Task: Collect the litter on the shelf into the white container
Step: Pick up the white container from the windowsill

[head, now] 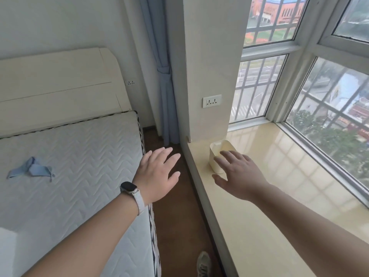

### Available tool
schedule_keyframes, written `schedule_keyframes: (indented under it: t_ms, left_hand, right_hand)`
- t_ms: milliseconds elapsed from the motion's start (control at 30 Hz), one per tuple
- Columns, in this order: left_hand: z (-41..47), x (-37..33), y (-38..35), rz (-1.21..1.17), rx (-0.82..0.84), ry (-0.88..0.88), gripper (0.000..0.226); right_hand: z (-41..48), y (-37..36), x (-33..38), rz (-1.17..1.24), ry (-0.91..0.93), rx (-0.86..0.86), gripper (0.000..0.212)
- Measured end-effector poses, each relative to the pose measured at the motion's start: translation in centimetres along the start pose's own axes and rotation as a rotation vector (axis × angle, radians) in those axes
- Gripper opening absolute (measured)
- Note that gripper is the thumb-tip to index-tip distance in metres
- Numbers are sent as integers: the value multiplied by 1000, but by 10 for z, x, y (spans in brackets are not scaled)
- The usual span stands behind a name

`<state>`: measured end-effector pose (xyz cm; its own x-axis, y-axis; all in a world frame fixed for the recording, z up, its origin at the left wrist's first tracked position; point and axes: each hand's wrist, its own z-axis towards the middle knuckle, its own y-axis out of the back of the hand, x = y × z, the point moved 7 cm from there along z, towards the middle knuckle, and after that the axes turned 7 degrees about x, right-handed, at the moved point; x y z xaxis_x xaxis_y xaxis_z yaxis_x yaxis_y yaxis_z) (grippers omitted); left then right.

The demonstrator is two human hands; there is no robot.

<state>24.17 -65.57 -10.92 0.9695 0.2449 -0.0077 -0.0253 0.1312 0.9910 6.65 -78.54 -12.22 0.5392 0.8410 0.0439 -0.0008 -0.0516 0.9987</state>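
White container (216, 151) sits on the shelf (259, 206) by the window, near the wall corner, partly behind the right hand (239, 174). Right hand is spread open, empty, hovering just over the container's near side; contact unclear. Left hand (157, 174) also open and empty, over the gap between bed (69, 156) and shelf. No litter visible on the shelf surface in view. Likely step: reaching for the container. Next move probably needs a grip on its rim, then finding the litter.
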Motion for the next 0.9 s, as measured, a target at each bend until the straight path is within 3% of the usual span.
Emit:
schedule_keyframes:
  t_ms: [333, 667, 900]
  left_hand:
    - [139, 22, -4, 58, 3, 12, 49]
    - [242, -19, -33, 10, 62, -114, 50]
    - [312, -53, -82, -55, 212, -253, 53]
  right_hand:
    - [119, 14, -56, 8, 51, -32, 56]
    - [123, 1, -147, 33, -154, -23, 53]
    - [122, -28, -192, 91, -355, 18, 58]
